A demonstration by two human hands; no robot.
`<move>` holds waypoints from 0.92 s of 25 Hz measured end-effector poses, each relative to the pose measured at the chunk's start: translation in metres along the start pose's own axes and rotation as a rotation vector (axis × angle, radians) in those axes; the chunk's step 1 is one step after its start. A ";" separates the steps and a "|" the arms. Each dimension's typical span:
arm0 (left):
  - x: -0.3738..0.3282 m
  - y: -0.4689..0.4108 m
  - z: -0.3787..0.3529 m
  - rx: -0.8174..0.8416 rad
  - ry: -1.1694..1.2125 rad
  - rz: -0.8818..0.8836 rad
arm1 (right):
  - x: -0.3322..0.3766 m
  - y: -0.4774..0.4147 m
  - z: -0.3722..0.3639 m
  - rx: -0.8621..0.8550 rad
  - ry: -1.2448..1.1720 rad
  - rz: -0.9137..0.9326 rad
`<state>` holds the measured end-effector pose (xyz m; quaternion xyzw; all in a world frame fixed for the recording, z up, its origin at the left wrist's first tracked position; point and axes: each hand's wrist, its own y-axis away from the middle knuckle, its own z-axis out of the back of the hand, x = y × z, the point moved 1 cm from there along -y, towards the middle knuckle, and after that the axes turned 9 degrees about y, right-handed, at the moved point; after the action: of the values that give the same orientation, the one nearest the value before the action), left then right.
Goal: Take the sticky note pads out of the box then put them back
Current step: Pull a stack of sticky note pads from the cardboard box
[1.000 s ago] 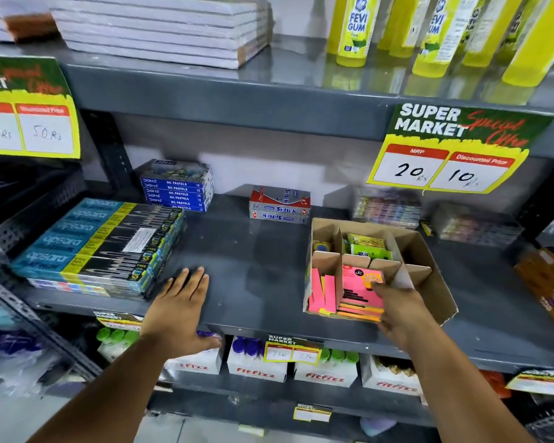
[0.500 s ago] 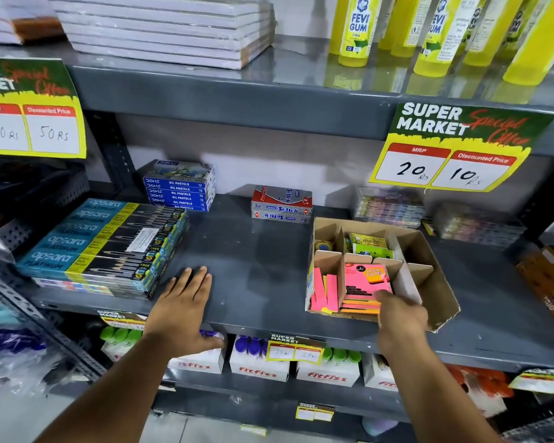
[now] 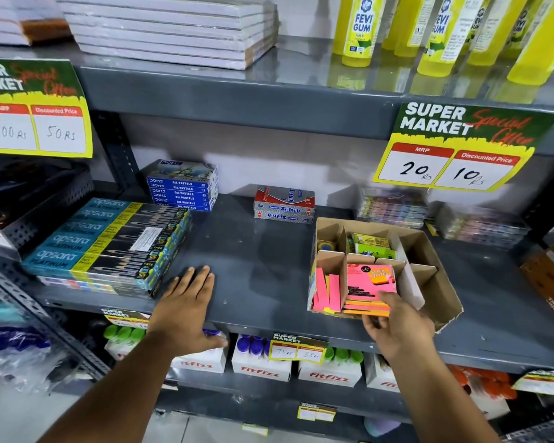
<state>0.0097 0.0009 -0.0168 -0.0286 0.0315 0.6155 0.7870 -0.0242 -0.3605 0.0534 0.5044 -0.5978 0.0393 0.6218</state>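
A brown cardboard box (image 3: 435,276) with dividers stands on the grey middle shelf (image 3: 256,266), right of centre. In its front middle compartment lies a stack of pink and orange sticky note pads (image 3: 370,282). My right hand (image 3: 397,327) grips the front edge of that stack, thumb on top and fingers underneath. Thin pink sticky strips (image 3: 325,289) stand in the front left compartment. Green and yellow packs (image 3: 373,244) fill the back compartment. My left hand (image 3: 186,308) rests flat on the shelf's front edge, fingers spread, holding nothing.
Apsara pencil boxes (image 3: 109,241) are stacked at the left. Blue oil pastel boxes (image 3: 183,190) and red-silver boxes (image 3: 283,204) sit at the back. Clear packs (image 3: 394,207) lie behind the box. Yellow gum bottles (image 3: 359,30) stand on the shelf above, Fitfizz cartons (image 3: 263,366) on the one below.
My right hand has shifted slightly and closed on the front of the pink pad stack, which now sits a little lower in its compartment. The left hand has stayed flat on the shelf.
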 end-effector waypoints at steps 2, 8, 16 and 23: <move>-0.001 0.000 0.001 -0.003 -0.001 -0.002 | -0.004 0.009 0.005 -0.021 -0.077 0.052; -0.001 -0.001 -0.001 -0.013 0.007 0.011 | -0.013 0.076 0.023 0.099 -0.207 0.207; 0.001 0.001 0.001 -0.010 0.080 -0.022 | -0.055 0.123 -0.038 0.318 -0.204 0.014; -0.002 -0.001 -0.001 -0.014 -0.009 -0.016 | -0.093 0.093 -0.072 0.152 -0.077 -0.140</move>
<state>0.0107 -0.0013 -0.0171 -0.0316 0.0237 0.6096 0.7917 -0.0604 -0.2151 0.0510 0.5918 -0.5798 0.0217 0.5596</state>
